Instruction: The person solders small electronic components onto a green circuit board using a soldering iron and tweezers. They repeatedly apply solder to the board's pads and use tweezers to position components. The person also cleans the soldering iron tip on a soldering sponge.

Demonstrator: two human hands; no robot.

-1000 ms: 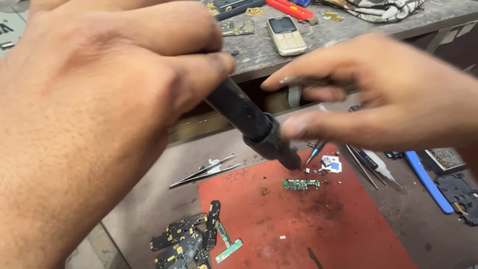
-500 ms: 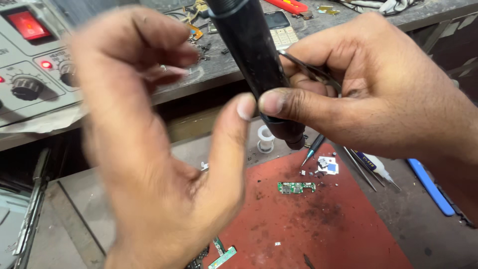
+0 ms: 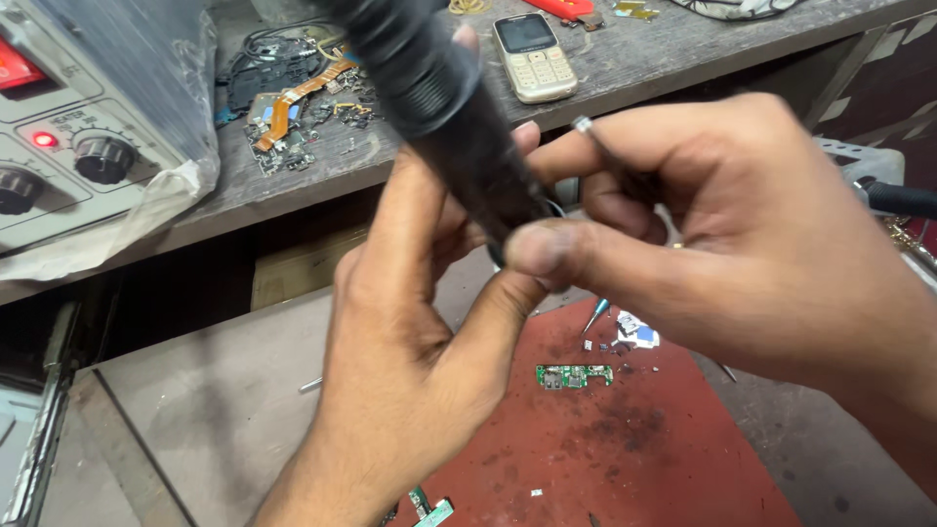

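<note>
Head view: left hand [image 3: 410, 390] and right hand [image 3: 742, 244] both pinch the black handpiece [image 3: 439, 107]; right also grips tweezers [image 3: 610, 156].

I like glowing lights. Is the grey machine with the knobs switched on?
It looks on. A small red lamp glows on the grey machine beside a black knob, and a larger red light shows at its top-left edge.
</note>
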